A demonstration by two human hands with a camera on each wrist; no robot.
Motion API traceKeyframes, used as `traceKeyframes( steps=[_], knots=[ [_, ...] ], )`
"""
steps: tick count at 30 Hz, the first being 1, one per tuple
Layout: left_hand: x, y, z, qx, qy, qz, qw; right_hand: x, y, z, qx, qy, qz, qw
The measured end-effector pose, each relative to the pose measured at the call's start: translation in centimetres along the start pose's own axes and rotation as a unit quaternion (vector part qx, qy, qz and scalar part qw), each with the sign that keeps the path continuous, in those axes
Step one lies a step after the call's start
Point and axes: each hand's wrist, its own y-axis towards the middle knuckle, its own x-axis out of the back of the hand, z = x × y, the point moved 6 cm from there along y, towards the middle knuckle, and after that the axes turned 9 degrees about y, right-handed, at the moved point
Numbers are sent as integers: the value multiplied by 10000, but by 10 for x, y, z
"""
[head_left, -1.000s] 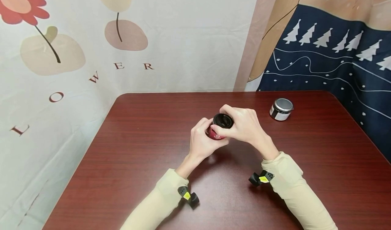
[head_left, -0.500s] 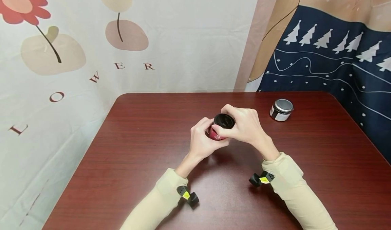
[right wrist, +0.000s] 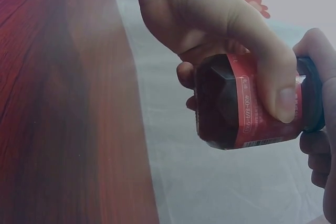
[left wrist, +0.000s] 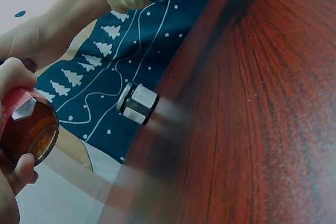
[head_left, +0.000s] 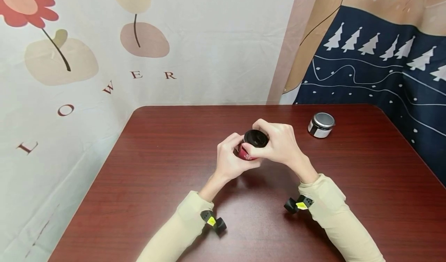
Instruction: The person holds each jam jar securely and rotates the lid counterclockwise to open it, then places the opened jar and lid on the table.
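A dark amber glass jar (right wrist: 219, 103) with a red label is held tilted above the table in front of me. My left hand (head_left: 230, 162) grips the jar's body, and its thumb lies across the label in the right wrist view. On the jar's black lid (head_left: 256, 138) the fingers and thumb of my right hand (head_left: 281, 142) are curled round the edge. The left wrist view shows the amber glass bottom (left wrist: 32, 132) turned toward that camera. Part of the label is hidden behind the fingers.
A second, smaller jar (head_left: 321, 125) with a silver lid and white label stands at the back right of the reddish-brown table (head_left: 167, 146). Behind the table hang a pale flower-print cloth (head_left: 216, 53) and a dark blue cloth (head_left: 355, 76) with white trees.
The jar and both hands have shifted very slightly to the right since a second ago. Both holds look the same, and the smaller jar has stayed in place.
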Motion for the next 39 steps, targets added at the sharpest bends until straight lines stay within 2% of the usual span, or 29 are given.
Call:
traceKeyframes(
  steps=[11, 18, 23, 27, 34, 39],
  knots=[
    [0, 1, -1, 14, -237, 88, 9997, 2, 0, 2, 103, 110, -69, 9999],
    [-1, 3, -4, 174, -749, 448, 9960, 5, 1, 5, 105, 490, 89, 9987],
    [-1, 3, -5, 266, -957, 629, 9931, 8, 4, 8, 146, 550, 157, 9983],
    [-2, 2, -4, 183, -1065, 706, 9916, 8, 3, 9, 191, 642, 277, 9974],
    [16, 17, -40, -91, -1346, 849, 9872, 10, 4, 10, 223, 779, 421, 9958],
    [12, 15, -36, -46, -1754, 1074, 9786, 9, 4, 10, 194, 913, 555, 9941]
  ],
)
